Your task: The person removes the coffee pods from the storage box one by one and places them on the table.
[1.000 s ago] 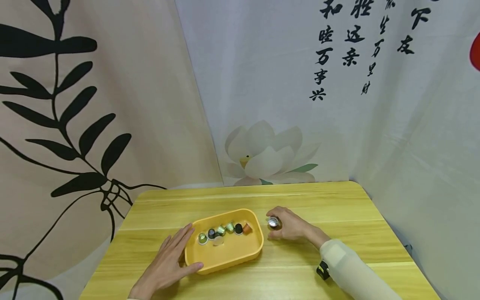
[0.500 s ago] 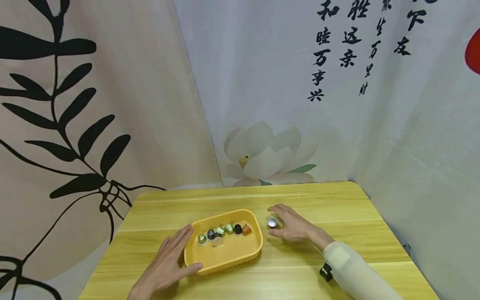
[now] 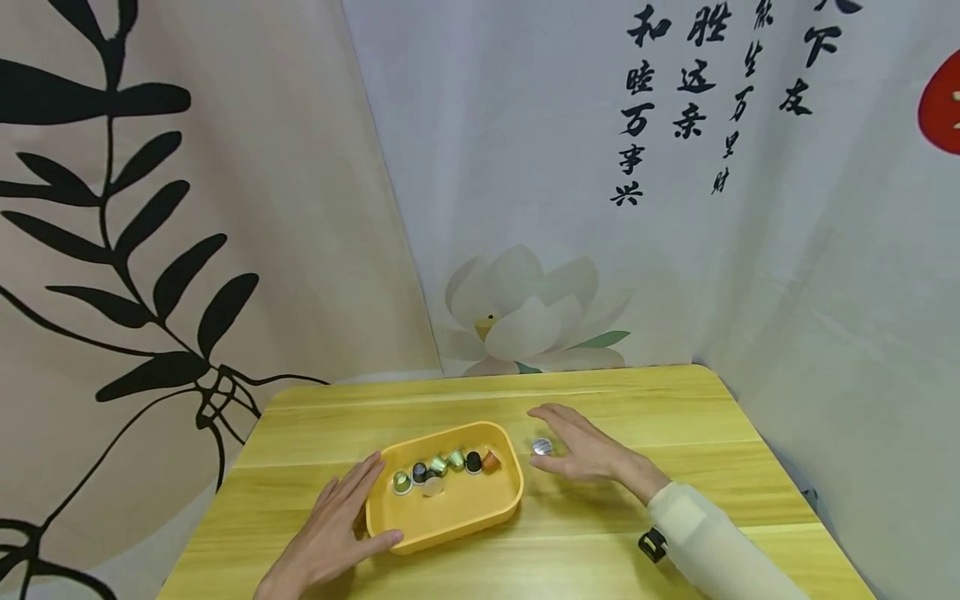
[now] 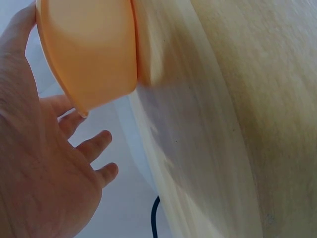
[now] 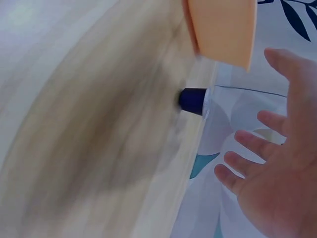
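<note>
A dark blue coffee capsule (image 5: 193, 100) with a silver lid (image 3: 542, 447) facing up stands on the table, just right of the yellow tray (image 3: 457, 525). My right hand (image 3: 588, 446) is spread over and beside it, thumb and fingers apart, holding nothing. In the right wrist view the fingers (image 5: 255, 144) are clear of the capsule. My left hand (image 3: 333, 525) rests against the tray's left end, fingers along the rim and thumb at the near corner. In the left wrist view this hand (image 4: 54, 144) lies loosely along the tray's outer wall (image 4: 94, 59).
Inside the tray lie several coffee capsules: a green one (image 3: 402, 481) at the left, a black one (image 3: 473, 461) and an orange one (image 3: 491, 462) at the right. The wooden table (image 3: 637, 533) ends at a printed curtain (image 3: 525, 167) behind.
The right hand has let go of the blue capsule, now standing on the table, and its fingers have spread apart. The left hand and tray have stayed put.
</note>
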`<control>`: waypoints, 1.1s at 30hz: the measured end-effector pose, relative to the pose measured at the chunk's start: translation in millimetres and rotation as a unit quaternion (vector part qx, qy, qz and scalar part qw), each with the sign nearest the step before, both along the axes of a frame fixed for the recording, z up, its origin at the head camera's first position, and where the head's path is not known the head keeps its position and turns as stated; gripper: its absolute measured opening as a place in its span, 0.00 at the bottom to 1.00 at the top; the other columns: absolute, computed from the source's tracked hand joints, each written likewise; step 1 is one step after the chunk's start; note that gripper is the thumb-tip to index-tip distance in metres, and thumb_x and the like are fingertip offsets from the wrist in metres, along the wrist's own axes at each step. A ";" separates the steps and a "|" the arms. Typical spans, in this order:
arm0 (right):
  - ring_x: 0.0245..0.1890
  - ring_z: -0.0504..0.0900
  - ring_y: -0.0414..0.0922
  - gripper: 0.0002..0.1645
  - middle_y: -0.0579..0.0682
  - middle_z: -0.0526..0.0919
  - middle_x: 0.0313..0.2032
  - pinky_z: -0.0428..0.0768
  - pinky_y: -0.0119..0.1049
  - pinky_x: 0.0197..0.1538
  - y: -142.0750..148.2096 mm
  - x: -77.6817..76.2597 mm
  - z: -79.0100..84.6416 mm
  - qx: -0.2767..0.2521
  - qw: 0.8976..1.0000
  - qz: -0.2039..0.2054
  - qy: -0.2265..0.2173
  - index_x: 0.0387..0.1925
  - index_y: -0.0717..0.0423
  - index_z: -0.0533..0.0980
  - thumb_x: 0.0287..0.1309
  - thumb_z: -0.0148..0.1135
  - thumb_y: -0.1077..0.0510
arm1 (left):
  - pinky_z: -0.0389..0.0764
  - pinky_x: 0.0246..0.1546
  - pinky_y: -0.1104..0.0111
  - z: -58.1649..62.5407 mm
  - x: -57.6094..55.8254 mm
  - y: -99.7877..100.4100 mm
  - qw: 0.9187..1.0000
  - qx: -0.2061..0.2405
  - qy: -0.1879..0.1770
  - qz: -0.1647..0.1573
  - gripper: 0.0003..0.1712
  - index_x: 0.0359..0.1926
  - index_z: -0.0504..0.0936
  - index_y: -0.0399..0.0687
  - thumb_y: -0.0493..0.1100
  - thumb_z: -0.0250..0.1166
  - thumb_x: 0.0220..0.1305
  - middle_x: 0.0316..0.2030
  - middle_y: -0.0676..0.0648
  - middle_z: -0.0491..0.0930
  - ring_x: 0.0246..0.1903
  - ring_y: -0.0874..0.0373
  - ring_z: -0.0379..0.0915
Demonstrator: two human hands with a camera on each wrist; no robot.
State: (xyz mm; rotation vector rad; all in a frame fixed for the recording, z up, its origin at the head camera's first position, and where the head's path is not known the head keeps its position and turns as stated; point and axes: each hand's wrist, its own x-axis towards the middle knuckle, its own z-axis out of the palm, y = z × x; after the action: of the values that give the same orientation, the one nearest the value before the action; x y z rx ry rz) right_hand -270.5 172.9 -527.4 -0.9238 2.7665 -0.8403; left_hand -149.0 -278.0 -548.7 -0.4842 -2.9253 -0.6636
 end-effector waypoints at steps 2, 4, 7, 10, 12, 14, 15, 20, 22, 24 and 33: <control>0.87 0.65 0.66 0.50 0.62 0.65 0.86 0.68 0.72 0.85 -2.6 0.6 4.2 0.000 1.000 0.006 0.009 0.88 0.52 0.64 0.77 0.70 0.36 | 0.59 0.79 0.20 0.0 0.4 -0.1 1.000 0.000 -0.001 0.001 0.65 0.90 0.61 0.48 0.75 0.76 0.66 0.90 0.42 0.58 0.85 0.30 0.63; 0.87 0.64 0.65 0.50 0.61 0.65 0.87 0.68 0.72 0.86 -5.5 0.9 8.3 0.000 1.000 0.013 0.017 0.88 0.51 0.64 0.77 0.69 0.36 | 0.59 0.79 0.20 0.0 0.4 -0.2 1.000 -0.001 -0.002 0.002 0.65 0.90 0.61 0.48 0.76 0.76 0.66 0.90 0.42 0.58 0.85 0.30 0.63; 0.87 0.65 0.63 0.51 0.59 0.66 0.87 0.67 0.70 0.87 -10.7 2.4 15.0 0.002 0.999 0.022 0.031 0.88 0.49 0.64 0.76 0.68 0.33 | 0.59 0.79 0.20 0.3 0.8 -0.2 1.000 -0.001 -0.004 0.004 0.65 0.90 0.61 0.49 0.76 0.76 0.66 0.90 0.42 0.58 0.85 0.30 0.64; 0.88 0.65 0.62 0.51 0.58 0.66 0.87 0.67 0.69 0.87 -16.5 4.3 21.2 0.004 0.999 0.031 0.037 0.88 0.48 0.64 0.76 0.67 0.30 | 0.59 0.79 0.20 0.8 1.2 -0.1 1.000 0.003 -0.004 0.003 0.65 0.90 0.61 0.49 0.75 0.76 0.66 0.90 0.41 0.58 0.84 0.30 0.64; 0.88 0.65 0.62 0.51 0.57 0.66 0.87 0.67 0.68 0.87 -20.6 5.7 24.9 0.005 0.999 0.036 0.039 0.88 0.49 0.65 0.76 0.67 0.31 | 0.59 0.79 0.20 0.8 1.2 -0.2 1.000 0.004 -0.002 0.003 0.65 0.90 0.61 0.48 0.74 0.77 0.66 0.90 0.41 0.59 0.84 0.30 0.64; 0.88 0.65 0.62 0.50 0.57 0.66 0.87 0.67 0.67 0.87 -24.9 7.0 28.4 0.007 0.998 0.042 0.040 0.88 0.49 0.65 0.77 0.67 0.32 | 0.59 0.79 0.20 0.6 1.0 -0.3 1.000 0.006 -0.001 0.002 0.65 0.90 0.61 0.48 0.74 0.77 0.66 0.90 0.41 0.59 0.84 0.30 0.65; 0.88 0.64 0.62 0.50 0.57 0.66 0.87 0.67 0.67 0.88 -27.0 7.6 29.9 0.008 0.998 0.044 0.040 0.87 0.49 0.65 0.77 0.68 0.32 | 0.59 0.79 0.20 0.5 0.9 -0.5 1.000 0.007 -0.001 0.002 0.65 0.90 0.61 0.48 0.74 0.77 0.66 0.90 0.40 0.59 0.84 0.30 0.65; 0.88 0.65 0.60 0.49 0.55 0.66 0.87 0.68 0.65 0.88 -37.2 8.7 35.5 0.016 0.997 0.062 0.053 0.88 0.48 0.64 0.77 0.69 0.34 | 0.58 0.80 0.20 0.1 0.6 -0.9 1.000 0.010 -0.008 0.003 0.66 0.91 0.60 0.48 0.74 0.76 0.66 0.90 0.41 0.59 0.85 0.30 0.64; 0.88 0.65 0.59 0.49 0.55 0.66 0.87 0.68 0.64 0.88 -41.4 8.7 37.7 0.017 0.996 0.070 0.059 0.88 0.48 0.64 0.77 0.68 0.34 | 0.58 0.80 0.20 0.2 0.4 -1.1 1.000 0.008 -0.011 0.004 0.66 0.91 0.59 0.48 0.75 0.76 0.66 0.91 0.42 0.58 0.85 0.30 0.63; 0.88 0.65 0.58 0.50 0.54 0.67 0.87 0.68 0.63 0.88 -45.6 8.7 39.7 0.018 0.995 0.076 0.065 0.88 0.48 0.65 0.77 0.67 0.31 | 0.57 0.81 0.21 0.5 0.0 -1.3 1.000 0.006 -0.014 0.006 0.66 0.91 0.59 0.48 0.76 0.75 0.66 0.91 0.42 0.58 0.85 0.30 0.63; 0.87 0.66 0.56 0.48 0.52 0.68 0.86 0.69 0.62 0.88 -65.8 8.3 44.1 0.016 0.992 0.104 0.067 0.87 0.46 0.65 0.78 0.67 0.32 | 0.59 0.81 0.21 0.2 -0.6 -1.3 1.000 0.002 -0.018 0.012 0.67 0.91 0.58 0.48 0.78 0.74 0.66 0.91 0.42 0.57 0.85 0.31 0.63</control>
State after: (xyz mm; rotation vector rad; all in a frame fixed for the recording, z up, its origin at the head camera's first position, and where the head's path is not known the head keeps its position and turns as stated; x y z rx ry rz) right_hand -262.2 107.1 -483.3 -1.2795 2.7186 -0.7222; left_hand -149.5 -279.3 -548.5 -0.4403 -2.9572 -0.6832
